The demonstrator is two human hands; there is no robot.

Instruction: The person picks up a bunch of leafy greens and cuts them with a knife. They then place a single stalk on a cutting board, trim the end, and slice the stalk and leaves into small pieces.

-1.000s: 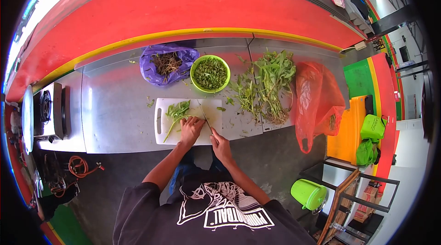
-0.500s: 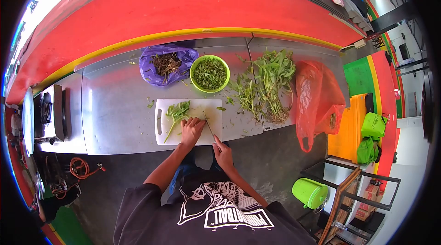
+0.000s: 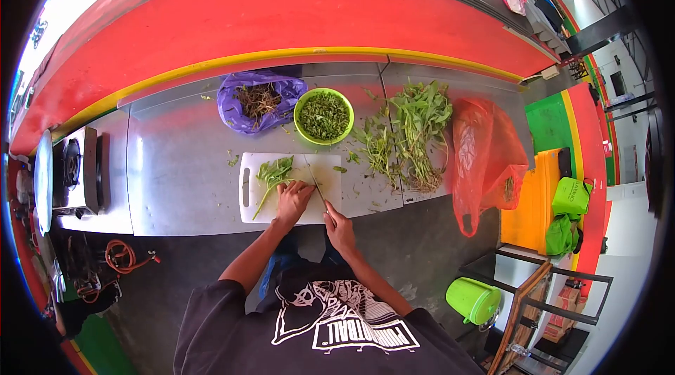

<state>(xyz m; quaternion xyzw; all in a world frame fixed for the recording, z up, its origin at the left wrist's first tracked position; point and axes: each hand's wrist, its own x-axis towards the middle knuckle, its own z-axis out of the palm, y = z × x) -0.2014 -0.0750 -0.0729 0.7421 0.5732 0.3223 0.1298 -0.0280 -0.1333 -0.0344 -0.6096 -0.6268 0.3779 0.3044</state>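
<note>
On the white cutting board [image 3: 327,210], my left hand [image 3: 294,200] presses down with bent fingers on a bunch of leafy greens [image 3: 273,174]. The leaves and a stem stick out to the left of that hand. My right hand [image 3: 340,231] is wrapped round the handle of a knife [image 3: 316,179], whose blade lies over the board just right of my left fingertips. Behind the board stands a lime-green bowl [image 3: 301,134] full of chopped greens. More uncut greens with roots [image 3: 420,132] lie to the right on the metal table.
A purple plastic bag [image 3: 230,104] with root trimmings sits left of the bowl. An orange-red plastic bag [image 3: 481,153] hangs over the table's right end. A stove [image 3: 79,171] stands at the far left; a red wall [image 3: 295,13] runs along the back.
The knife blade has tilted, its tip now pointing further left, and my right hand has shifted slightly. My left hand stays on the greens. The whole view has moved a little.
</note>
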